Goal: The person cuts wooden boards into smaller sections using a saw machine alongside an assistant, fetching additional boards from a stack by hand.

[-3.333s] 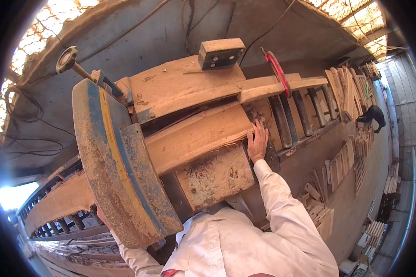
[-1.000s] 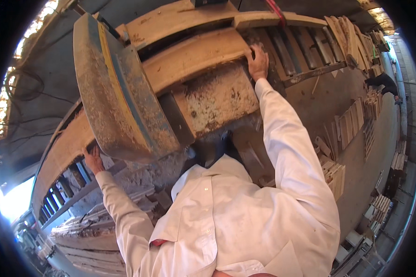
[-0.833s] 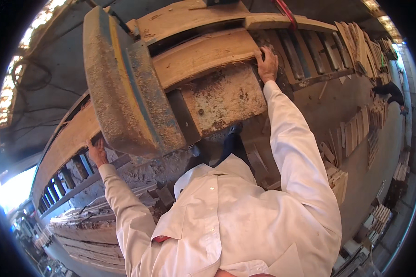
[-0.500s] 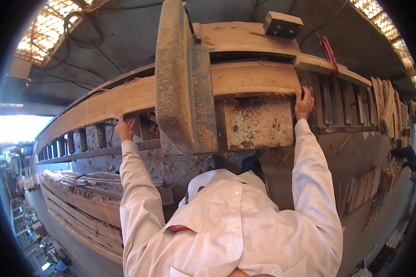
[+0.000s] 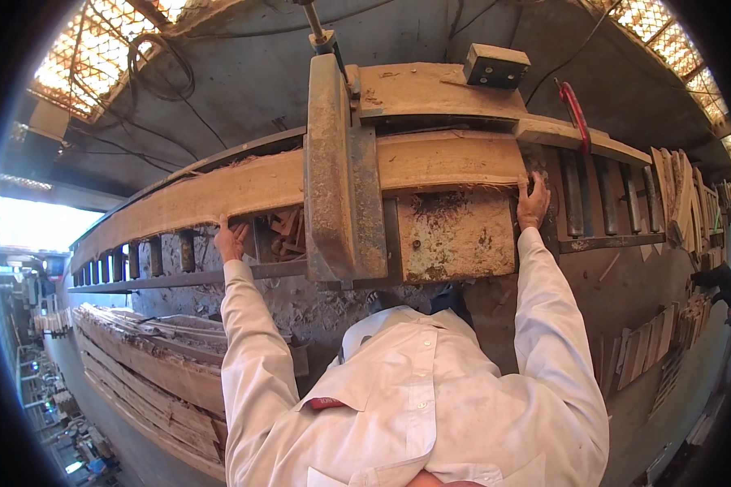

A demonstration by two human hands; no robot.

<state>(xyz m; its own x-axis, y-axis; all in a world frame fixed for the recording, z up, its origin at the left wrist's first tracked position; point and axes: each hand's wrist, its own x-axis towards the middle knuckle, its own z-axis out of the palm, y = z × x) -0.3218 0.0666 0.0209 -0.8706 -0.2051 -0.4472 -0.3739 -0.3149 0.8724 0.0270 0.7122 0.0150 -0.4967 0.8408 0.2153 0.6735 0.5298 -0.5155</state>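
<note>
I'm wearing a loose, off-white long-sleeved cotton work shirt (image 5: pixel 430 406), creased and dusty, buttoned down the front with small pale round buttons (image 5: pixel 419 403). Its soft pointed collar (image 5: pixel 374 329) lies open at my neck, and a small red label (image 5: pixel 323 402) shows at the left side of the chest. Both sleeves run full length down to plain cuffs, leaving my bare left hand (image 5: pixel 232 240) and bare right hand (image 5: pixel 533 204) uncovered, with no gloves on

Long plank (image 5: pixel 244 191) lies on roller bed (image 5: pixel 601 195), passing under saw guard (image 5: pixel 341 170). Stacked boards (image 5: pixel 150 365) lie left of the person; cut pieces (image 5: pixel 678 191) stand right.
</note>
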